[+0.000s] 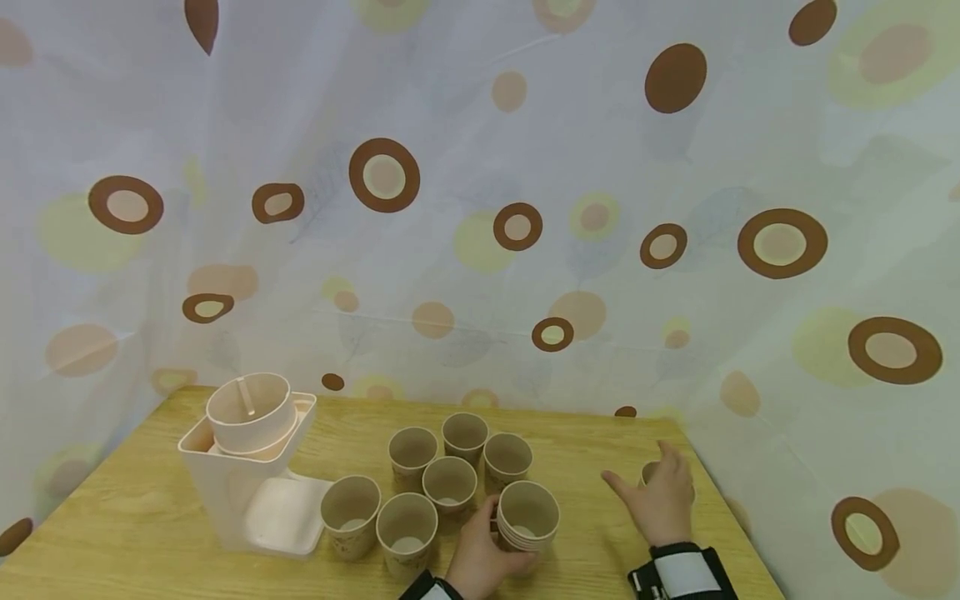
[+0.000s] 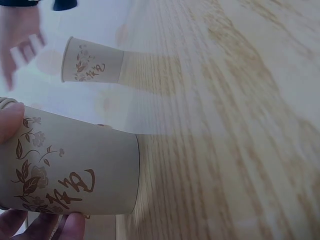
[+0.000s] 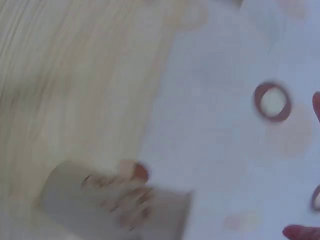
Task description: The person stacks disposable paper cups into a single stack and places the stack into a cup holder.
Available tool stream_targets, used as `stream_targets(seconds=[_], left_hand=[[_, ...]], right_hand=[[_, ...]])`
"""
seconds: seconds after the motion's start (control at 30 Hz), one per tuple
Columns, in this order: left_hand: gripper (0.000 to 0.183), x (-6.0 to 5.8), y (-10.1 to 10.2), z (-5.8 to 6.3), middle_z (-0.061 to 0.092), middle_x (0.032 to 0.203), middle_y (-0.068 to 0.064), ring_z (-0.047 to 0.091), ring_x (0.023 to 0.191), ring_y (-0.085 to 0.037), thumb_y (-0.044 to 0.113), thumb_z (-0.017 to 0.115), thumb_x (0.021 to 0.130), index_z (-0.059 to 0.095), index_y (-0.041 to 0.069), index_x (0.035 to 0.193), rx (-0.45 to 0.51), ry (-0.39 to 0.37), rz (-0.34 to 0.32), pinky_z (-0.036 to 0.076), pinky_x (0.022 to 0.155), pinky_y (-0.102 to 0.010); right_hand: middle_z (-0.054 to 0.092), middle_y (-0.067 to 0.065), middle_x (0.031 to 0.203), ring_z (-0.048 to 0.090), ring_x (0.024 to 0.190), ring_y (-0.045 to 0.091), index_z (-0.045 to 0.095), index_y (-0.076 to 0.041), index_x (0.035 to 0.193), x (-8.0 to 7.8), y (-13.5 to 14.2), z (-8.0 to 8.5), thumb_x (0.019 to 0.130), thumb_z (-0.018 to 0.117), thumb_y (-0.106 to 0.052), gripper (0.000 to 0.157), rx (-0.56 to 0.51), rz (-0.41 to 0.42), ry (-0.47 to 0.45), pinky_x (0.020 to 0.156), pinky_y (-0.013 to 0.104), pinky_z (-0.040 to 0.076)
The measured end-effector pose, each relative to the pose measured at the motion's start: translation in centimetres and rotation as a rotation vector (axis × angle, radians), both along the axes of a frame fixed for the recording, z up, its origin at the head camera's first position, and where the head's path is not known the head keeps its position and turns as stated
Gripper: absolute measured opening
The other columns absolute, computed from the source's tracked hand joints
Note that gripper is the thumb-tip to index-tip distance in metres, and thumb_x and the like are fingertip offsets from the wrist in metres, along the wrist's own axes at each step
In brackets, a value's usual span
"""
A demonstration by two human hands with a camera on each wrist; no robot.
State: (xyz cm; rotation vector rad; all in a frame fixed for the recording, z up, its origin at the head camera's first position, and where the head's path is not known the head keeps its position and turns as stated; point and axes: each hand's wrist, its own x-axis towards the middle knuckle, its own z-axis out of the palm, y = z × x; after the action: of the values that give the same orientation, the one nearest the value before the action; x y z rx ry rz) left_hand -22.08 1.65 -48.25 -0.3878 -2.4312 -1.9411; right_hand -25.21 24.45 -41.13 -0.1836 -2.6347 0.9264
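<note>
Left hand [image 1: 482,557] grips, fingers [image 2: 44,226] curled; right hand [image 1: 664,500] spreads thumb [image 1: 620,487] wide, fingers seemingly straight.

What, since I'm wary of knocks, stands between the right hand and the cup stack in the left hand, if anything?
Nothing visible: the head view shows only tabletop between the right hand and the cup stack; the lone cup shows behind that hand.

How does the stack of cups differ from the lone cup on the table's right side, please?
The stack of cups shows several nested rims, while the lone cup shows just one. The stack is held by the left grip; the lone cup is unheld, with the right grip near it. Both are beige and printed with brown flowers.
</note>
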Motion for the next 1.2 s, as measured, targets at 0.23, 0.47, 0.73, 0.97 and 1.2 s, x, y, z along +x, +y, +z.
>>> stream_targets(seconds=[0.23,0.47,0.73,0.97,1.2], left_hand=[[0.072,0.1,0.0,0.2,0.061,0.113,-0.018,0.057,0.094,-0.023,0.013,0.082,0.063,0.048,-0.002,0.125,0.004,-0.005,0.004,0.049,0.081,-0.045],[0.073,-0.1,0.0,0.0,0.062,0.113,-0.018,0.058,0.095,-0.024,0.015,0.083,0.063,0.049,-0.002,0.125,-0.013,-0.001,0.011,0.048,0.082,-0.046],[0.075,0.0,-0.1,0.2,0.06,0.115,-0.019,0.058,0.097,-0.027,0.015,0.082,0.064,0.047,-0.003,0.127,-0.005,-0.024,-0.008,0.048,0.084,-0.05],[0.075,0.0,-0.1,0.2,0.059,0.117,-0.02,0.058,0.098,-0.027,0.014,0.082,0.065,0.045,-0.003,0.129,0.012,-0.039,-0.02,0.048,0.084,-0.049],[0.075,-0.1,0.0,0.1,0.059,0.117,-0.019,0.057,0.098,-0.027,0.013,0.083,0.064,0.046,-0.002,0.128,-0.002,-0.037,-0.014,0.048,0.085,-0.049]], right_hand=[[0.007,0.052,0.14,0.01,0.126,0.063,-0.004,0.024,0.139,-1.9,5.0,-2.4,0.075,0.068,-0.05,0.122,-0.022,-0.13,-0.243,0.106,0.07,0.018],[0.016,0.056,0.133,0.02,0.118,0.066,0.002,0.029,0.136,-2.5,5.7,-3.7,0.076,0.065,-0.043,0.113,-0.063,-0.145,-0.294,0.101,0.07,0.026],[0.026,0.052,0.13,0.03,0.114,0.061,0.014,0.028,0.135,-2.6,5.2,-4.2,0.08,0.062,-0.028,0.092,-0.143,-0.157,-0.206,0.096,0.069,0.034],[0.029,0.05,0.132,0.037,0.113,0.059,0.013,0.025,0.138,-2.1,3.9,-2.5,0.08,0.066,-0.027,0.095,-0.194,-0.064,-0.15,0.091,0.067,0.041],[0.025,0.048,0.138,0.034,0.118,0.057,0.009,0.02,0.142,-1.3,2.4,-1.2,0.079,0.069,-0.033,0.102,-0.213,-0.025,-0.148,0.094,0.067,0.038]])
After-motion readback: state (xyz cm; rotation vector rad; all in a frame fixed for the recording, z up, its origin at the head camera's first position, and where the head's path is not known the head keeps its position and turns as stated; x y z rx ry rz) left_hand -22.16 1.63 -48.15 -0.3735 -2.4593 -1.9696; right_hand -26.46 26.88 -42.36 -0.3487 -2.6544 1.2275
